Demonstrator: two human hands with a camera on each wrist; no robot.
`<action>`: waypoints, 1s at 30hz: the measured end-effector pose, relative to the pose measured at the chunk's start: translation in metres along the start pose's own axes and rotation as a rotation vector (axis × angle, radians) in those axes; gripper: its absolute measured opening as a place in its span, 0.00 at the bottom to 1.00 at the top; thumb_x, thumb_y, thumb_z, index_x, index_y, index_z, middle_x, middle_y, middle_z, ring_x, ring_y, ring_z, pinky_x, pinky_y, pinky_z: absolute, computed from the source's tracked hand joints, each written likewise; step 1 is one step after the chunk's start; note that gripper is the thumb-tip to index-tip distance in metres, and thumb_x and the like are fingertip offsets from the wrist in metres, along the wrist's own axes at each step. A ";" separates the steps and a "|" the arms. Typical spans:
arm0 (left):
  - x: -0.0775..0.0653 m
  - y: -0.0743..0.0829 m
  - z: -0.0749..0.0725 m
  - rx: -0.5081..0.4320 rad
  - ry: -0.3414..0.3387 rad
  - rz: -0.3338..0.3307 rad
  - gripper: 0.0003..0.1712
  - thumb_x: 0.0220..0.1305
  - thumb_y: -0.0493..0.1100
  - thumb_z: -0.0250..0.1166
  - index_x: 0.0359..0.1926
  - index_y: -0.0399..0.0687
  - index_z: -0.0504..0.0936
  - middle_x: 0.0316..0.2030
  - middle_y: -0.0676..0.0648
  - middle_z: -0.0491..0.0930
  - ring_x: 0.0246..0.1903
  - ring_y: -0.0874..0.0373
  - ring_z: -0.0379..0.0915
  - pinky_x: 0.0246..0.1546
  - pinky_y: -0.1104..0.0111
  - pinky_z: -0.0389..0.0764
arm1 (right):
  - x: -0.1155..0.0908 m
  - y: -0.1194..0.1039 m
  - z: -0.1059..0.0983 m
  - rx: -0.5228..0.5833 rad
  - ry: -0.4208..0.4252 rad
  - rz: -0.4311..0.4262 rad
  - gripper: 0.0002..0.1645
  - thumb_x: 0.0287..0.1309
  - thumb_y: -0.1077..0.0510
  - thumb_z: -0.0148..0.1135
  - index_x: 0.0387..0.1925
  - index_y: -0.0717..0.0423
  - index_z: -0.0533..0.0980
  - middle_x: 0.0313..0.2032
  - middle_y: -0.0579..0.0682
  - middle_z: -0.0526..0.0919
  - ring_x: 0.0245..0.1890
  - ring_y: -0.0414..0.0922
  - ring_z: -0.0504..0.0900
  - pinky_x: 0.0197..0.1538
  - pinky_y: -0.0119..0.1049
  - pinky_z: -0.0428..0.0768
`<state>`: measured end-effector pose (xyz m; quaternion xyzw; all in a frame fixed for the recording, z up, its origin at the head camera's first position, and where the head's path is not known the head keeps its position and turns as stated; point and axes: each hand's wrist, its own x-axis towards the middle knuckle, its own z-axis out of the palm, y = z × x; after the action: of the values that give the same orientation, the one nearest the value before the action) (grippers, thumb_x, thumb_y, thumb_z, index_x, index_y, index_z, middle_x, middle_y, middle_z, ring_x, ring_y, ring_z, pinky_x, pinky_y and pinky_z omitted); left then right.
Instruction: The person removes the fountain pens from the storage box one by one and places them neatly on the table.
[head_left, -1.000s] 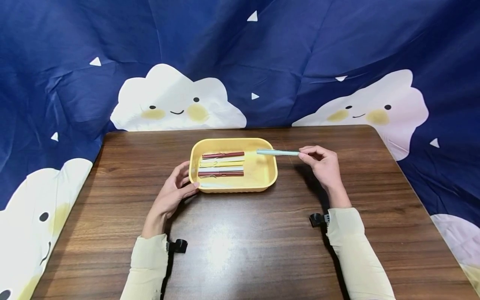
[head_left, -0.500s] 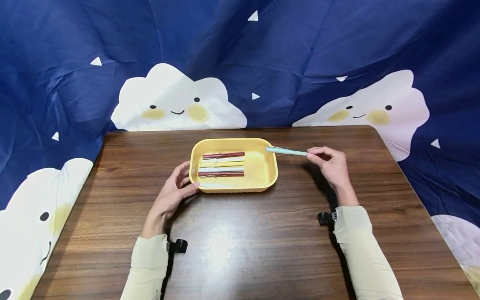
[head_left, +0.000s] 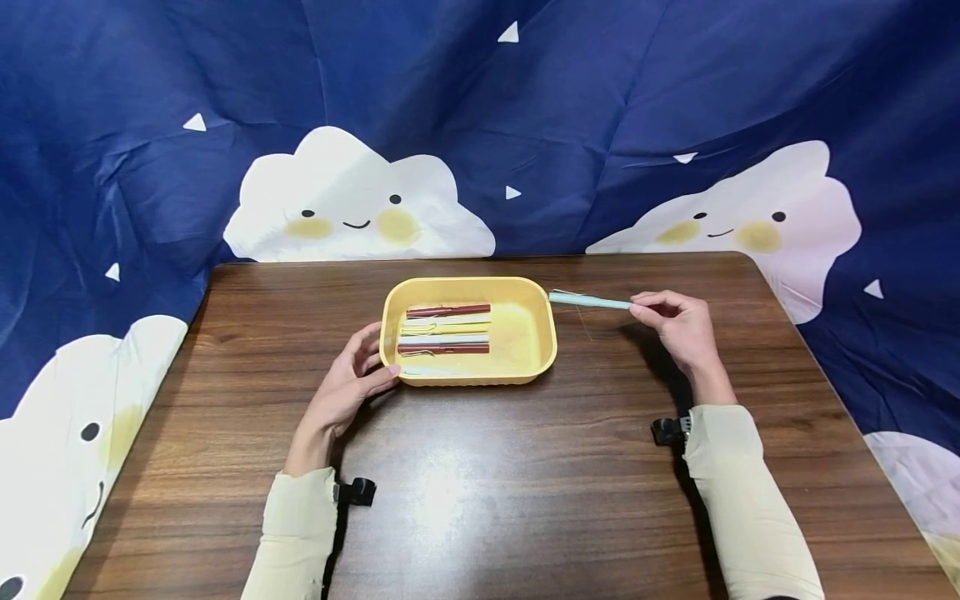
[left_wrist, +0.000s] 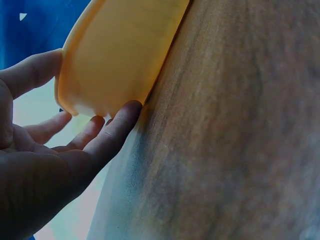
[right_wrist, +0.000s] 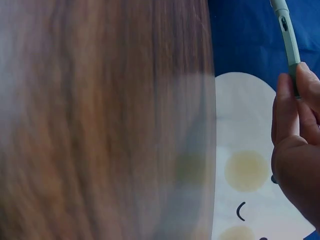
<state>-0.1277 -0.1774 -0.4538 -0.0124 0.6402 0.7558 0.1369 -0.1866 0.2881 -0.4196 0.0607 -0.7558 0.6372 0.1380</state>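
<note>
A yellow plastic box (head_left: pixel 522 337) stands on the table with several pens lying side by side in it. Among them are a dark red pen (head_left: pixel 450 311) at the back, a yellow pen (head_left: pixel 457 327), and another dark red pen (head_left: pixel 450 349) further forward. A pale pen (head_left: pixel 431 371) near the front wall is partly hidden. My left hand (head_left: pixel 345 392) holds the box's left end, thumb on the rim and fingers at the outer wall. To the right of the box, my right hand (head_left: pixel 684 329) pinches a mint-green pen (head_left: pixel 592 300) by one end, clip end pointing left, above the table.
The brown wooden table (head_left: pixel 480 517) stretches around the box, its far edge just behind it. A blue cloth (head_left: pixel 555 108) with white clouds hangs behind the table. Both wrists carry small black camera mounts (head_left: pixel 360 492).
My right hand has moved right with the mint-green pen, whose left end has passed from over the box to just beyond its right rim. The left hand and box have stayed put.
</note>
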 end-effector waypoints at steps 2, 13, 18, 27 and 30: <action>0.000 0.000 0.000 0.001 0.000 -0.001 0.46 0.65 0.24 0.63 0.78 0.43 0.51 0.72 0.34 0.58 0.67 0.42 0.61 0.53 0.63 0.82 | 0.001 0.001 -0.003 -0.013 0.005 0.005 0.10 0.53 0.79 0.68 0.36 0.87 0.77 0.33 0.46 0.89 0.36 0.36 0.85 0.37 0.22 0.82; -0.002 -0.001 -0.001 -0.002 0.001 -0.003 0.46 0.65 0.25 0.63 0.78 0.43 0.51 0.72 0.34 0.57 0.68 0.41 0.60 0.54 0.63 0.82 | 0.019 0.029 -0.023 -0.090 -0.011 0.064 0.04 0.55 0.75 0.70 0.34 0.71 0.86 0.35 0.50 0.89 0.37 0.36 0.84 0.38 0.21 0.81; -0.001 0.000 -0.001 -0.002 0.000 -0.001 0.46 0.65 0.25 0.63 0.78 0.43 0.51 0.72 0.34 0.58 0.67 0.41 0.61 0.54 0.62 0.82 | 0.029 0.048 -0.031 -0.118 -0.047 0.113 0.06 0.57 0.71 0.71 0.38 0.70 0.86 0.36 0.45 0.89 0.36 0.33 0.83 0.37 0.20 0.80; 0.000 0.000 -0.001 -0.001 -0.003 -0.002 0.46 0.65 0.25 0.63 0.78 0.44 0.52 0.72 0.35 0.58 0.68 0.41 0.60 0.54 0.62 0.82 | 0.039 0.062 -0.037 0.155 -0.075 0.251 0.06 0.58 0.75 0.68 0.37 0.69 0.86 0.33 0.44 0.89 0.34 0.34 0.85 0.38 0.23 0.83; 0.000 0.000 -0.001 0.000 -0.004 -0.001 0.46 0.65 0.25 0.63 0.78 0.44 0.52 0.72 0.35 0.58 0.68 0.41 0.60 0.53 0.63 0.82 | 0.041 0.065 -0.039 0.165 -0.076 0.273 0.07 0.58 0.75 0.68 0.38 0.70 0.86 0.34 0.45 0.89 0.34 0.35 0.85 0.38 0.23 0.83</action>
<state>-0.1282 -0.1782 -0.4545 -0.0109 0.6398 0.7559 0.1386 -0.2382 0.3414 -0.4632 -0.0075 -0.7069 0.7071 0.0160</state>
